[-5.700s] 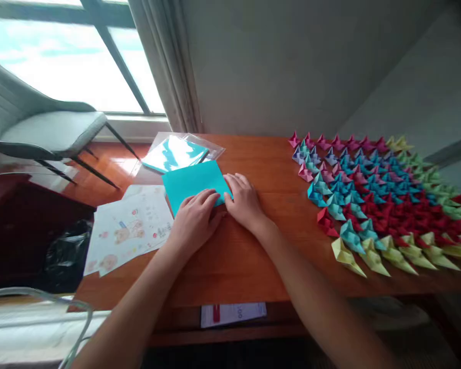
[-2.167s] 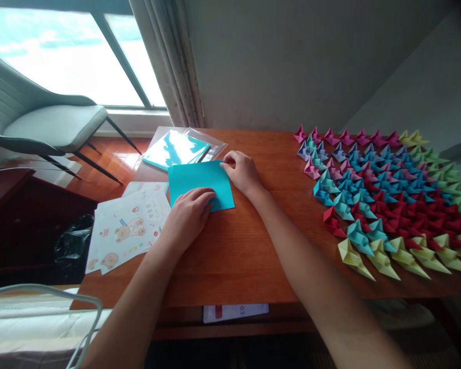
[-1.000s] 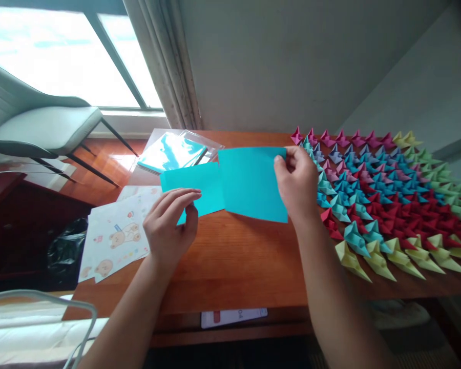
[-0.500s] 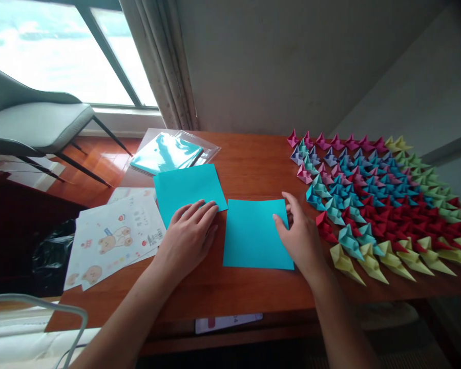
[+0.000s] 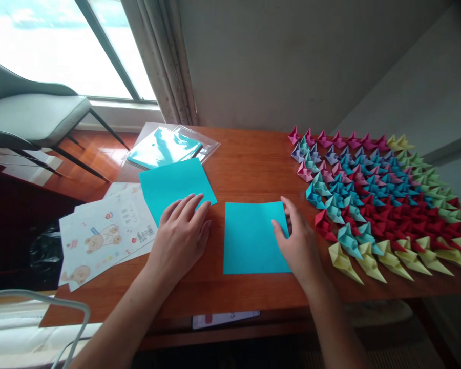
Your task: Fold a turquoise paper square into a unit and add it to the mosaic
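A square sheet of turquoise paper (image 5: 253, 241) lies flat on the wooden table in front of me. At its right edge rests my right hand (image 5: 297, 236), thumb on top of the sheet and fingers curved apart beside it. My left hand (image 5: 184, 225) lies palm down with fingers stretched out over the near edge of another turquoise sheet (image 5: 172, 184). That second sheet sits farther back on the left, turned at an angle and partly over the printed papers.
Rows of folded origami pieces (image 5: 388, 205) in many colours cover the table's right side. Turquoise paper in a clear plastic sleeve (image 5: 165, 146) lies at the back left. Printed bear sheets (image 5: 107, 236) are on the left. A chair (image 5: 38, 113) stands by the window.
My left hand has slid leftward with the left sheet, which has turned slightly and now sits apart from the right sheet. The printed sheets have shifted left too. My right hand has barely moved.
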Available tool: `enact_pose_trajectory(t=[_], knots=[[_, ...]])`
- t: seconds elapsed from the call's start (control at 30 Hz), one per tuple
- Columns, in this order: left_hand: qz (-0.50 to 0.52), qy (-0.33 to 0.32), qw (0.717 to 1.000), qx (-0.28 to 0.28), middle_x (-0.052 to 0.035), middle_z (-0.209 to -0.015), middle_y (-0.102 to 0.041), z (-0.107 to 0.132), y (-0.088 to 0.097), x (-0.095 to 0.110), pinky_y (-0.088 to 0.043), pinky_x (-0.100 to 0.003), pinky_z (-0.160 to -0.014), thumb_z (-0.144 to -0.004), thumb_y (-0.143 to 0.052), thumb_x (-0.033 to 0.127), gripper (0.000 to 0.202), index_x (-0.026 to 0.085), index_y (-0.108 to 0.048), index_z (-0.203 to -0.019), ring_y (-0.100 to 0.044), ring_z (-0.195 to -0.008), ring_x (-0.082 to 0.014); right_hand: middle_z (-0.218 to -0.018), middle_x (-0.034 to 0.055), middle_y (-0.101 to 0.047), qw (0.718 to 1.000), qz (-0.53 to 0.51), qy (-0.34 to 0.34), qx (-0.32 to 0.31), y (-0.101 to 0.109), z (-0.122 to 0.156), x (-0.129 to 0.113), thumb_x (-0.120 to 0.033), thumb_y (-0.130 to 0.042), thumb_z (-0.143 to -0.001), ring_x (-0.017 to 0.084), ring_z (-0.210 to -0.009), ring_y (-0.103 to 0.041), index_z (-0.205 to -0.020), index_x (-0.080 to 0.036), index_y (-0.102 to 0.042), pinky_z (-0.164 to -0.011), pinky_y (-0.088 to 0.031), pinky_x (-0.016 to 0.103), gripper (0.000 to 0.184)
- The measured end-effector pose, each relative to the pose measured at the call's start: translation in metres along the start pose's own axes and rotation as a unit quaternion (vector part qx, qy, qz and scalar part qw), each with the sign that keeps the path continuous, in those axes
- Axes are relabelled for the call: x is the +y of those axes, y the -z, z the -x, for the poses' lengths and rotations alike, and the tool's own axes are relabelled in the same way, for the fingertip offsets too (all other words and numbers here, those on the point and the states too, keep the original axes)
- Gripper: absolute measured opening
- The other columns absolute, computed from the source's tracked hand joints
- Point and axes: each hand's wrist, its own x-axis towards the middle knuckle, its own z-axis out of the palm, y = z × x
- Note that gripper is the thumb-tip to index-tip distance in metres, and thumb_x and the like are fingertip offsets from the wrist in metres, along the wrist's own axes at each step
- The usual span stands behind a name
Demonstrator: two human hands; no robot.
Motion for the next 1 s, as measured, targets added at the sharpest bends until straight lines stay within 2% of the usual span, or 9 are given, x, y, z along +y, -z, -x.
enact_pose_trajectory(t=[0.1,0.2,0.33,0.4,0.5,0.7,0.8,0.9,1.0], knots=[[0.072,-0.049,0.996,0.012,-0.0125,-0.141,-0.057,0.007,0.003,0.016,-0.044,-0.045,-0.107,-0.093,-0.052,0.02,0.036,0.017,-0.056,-0.129,-0.05,-0.133,-0.028,-0.128,0.0125,-0.064,0.999,0.007,0.032,-0.015,0.001,0.004,-0.003,-0.023,-0.049,-0.095,0.028,-0.114,-0.065,-0.143,-0.024,-0.046,-0.089,-0.058,0.043,0.048],[0.113,-0.12,0.986,-0.039,-0.011,-0.144,-0.055,0.02,0.004,0.039,-0.041,-0.048,-0.111,-0.092,-0.054,0.02,0.036,0.018,-0.058,-0.128,-0.047,-0.136,-0.0285,-0.125,0.013,-0.064,0.998,0.026,0.053,-0.016,0.004,0.009,-0.004,-0.023,-0.05,-0.095,0.029,-0.116,-0.063,-0.142,-0.024,-0.046,-0.094,-0.056,0.045,0.047],[0.121,-0.148,0.979,-0.071,-0.0093,-0.14,-0.059,0.034,0.0,0.057,-0.043,-0.049,-0.11,-0.093,-0.055,0.023,0.033,0.019,-0.062,-0.125,-0.053,-0.132,-0.0293,-0.132,0.0141,-0.058,0.995,0.034,0.089,-0.012,0.014,0.022,-0.005,-0.019,-0.054,-0.093,0.03,-0.125,-0.055,-0.138,-0.024,-0.05,-0.103,-0.049,0.05,0.045],[0.119,-0.148,0.98,-0.067,-0.0089,-0.139,-0.061,0.038,-0.001,0.058,-0.043,-0.048,-0.109,-0.093,-0.055,0.023,0.031,0.019,-0.063,-0.122,-0.054,-0.131,-0.0289,-0.135,0.0122,-0.057,0.992,0.007,0.122,-0.032,0.022,0.032,-0.006,-0.016,-0.056,-0.092,0.029,-0.128,-0.053,-0.136,-0.027,-0.051,-0.105,-0.049,0.05,0.045],[0.113,-0.145,0.981,-0.057,-0.0081,-0.137,-0.062,0.041,0.0,0.057,-0.043,-0.047,-0.11,-0.093,-0.055,0.022,0.03,0.018,-0.065,-0.12,-0.054,-0.13,-0.0285,-0.148,0.0128,-0.046,0.984,0.017,0.169,-0.051,0.032,0.051,-0.01,-0.018,-0.06,-0.089,0.034,-0.138,-0.042,-0.136,-0.027,-0.051,-0.107,-0.045,0.058,0.049],[0.114,-0.135,0.983,-0.05,-0.0066,-0.137,-0.062,0.045,0.002,0.059,-0.042,-0.046,-0.111,-0.093,-0.055,0.023,0.029,0.019,-0.065,-0.119,-0.055,-0.13,-0.0277,-0.159,0.0137,-0.031,0.982,0.062,0.168,-0.057,0.039,0.077,-0.013,-0.022,-0.062,-0.088,0.041,-0.145,-0.03,-0.138,-0.025,-0.051,-0.105,-0.041,0.068,0.052],[0.118,-0.13,0.983,-0.053,-0.0063,-0.138,-0.062,0.045,0.002,0.059,-0.04,-0.046,-0.112,-0.093,-0.055,0.023,0.029,0.019,-0.066,-0.119,-0.054,-0.13,-0.0276,-0.158,0.0145,-0.034,0.98,0.052,0.176,-0.076,0.038,0.081,-0.013,-0.023,-0.061,-0.088,0.04,-0.145,-0.031,-0.138,-0.023,-0.051,-0.107,-0.042,0.066,0.051],[0.123,-0.126,0.982,-0.061,-0.0058,-0.139,-0.061,0.045,0.001,0.058,-0.04,-0.046,-0.113,-0.093,-0.055,0.024,0.03,0.02,-0.065,-0.121,-0.053,-0.132,-0.027,-0.153,0.0139,-0.042,0.967,0.037,0.213,-0.134,0.039,0.083,-0.013,-0.03,-0.063,-0.089,0.036,-0.144,-0.035,-0.141,-0.02,-0.048,-0.11,-0.041,0.062,0.055],[0.13,-0.123,0.982,-0.065,-0.006,-0.14,-0.06,0.045,0.001,0.057,-0.04,-0.045,-0.113,-0.093,-0.056,0.023,0.03,0.02,-0.064,-0.122,-0.052,-0.133,-0.027,-0.152,0.0146,-0.044,0.955,0.039,0.232,-0.179,0.04,0.085,-0.013,-0.039,-0.066,-0.088,0.035,-0.144,-0.036,-0.145,-0.017,-0.044,-0.112,-0.04,0.059,0.065]])
